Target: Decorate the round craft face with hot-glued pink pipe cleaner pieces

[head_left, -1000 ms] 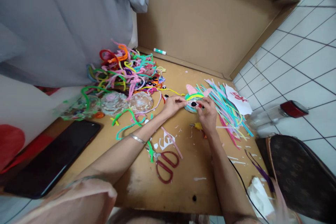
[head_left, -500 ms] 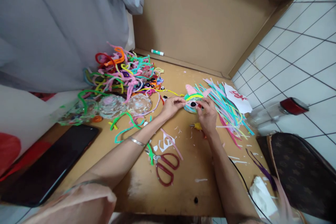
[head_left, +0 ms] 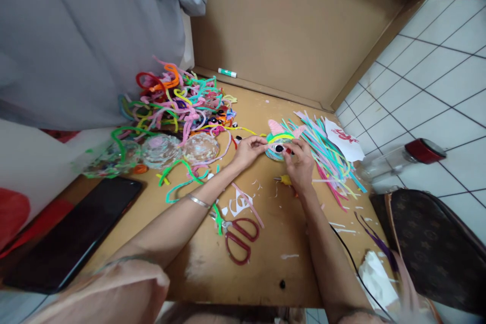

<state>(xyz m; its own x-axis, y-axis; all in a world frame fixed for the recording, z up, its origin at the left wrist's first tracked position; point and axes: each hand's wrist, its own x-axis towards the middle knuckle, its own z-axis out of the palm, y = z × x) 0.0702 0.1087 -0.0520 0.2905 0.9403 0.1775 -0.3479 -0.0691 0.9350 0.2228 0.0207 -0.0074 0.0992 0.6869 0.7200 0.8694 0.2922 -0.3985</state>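
Two hands meet on the small round craft face [head_left: 280, 145], which lies on the tabletop [head_left: 266, 243] between the pipe-cleaner pile [head_left: 178, 101] and the fan of paper strips [head_left: 330, 157]. Your left hand [head_left: 247, 151] pinches its left rim, while your right hand [head_left: 299, 162] presses fingertips by the black googly eye [head_left: 279, 149]. Push unevenly and the eye may skid off its spot or the curled trim may lift. Your right wrist hovers just above a small yellow tool [head_left: 285, 180], which could get nudged. Scissors [head_left: 239, 235] lie open near your left forearm.
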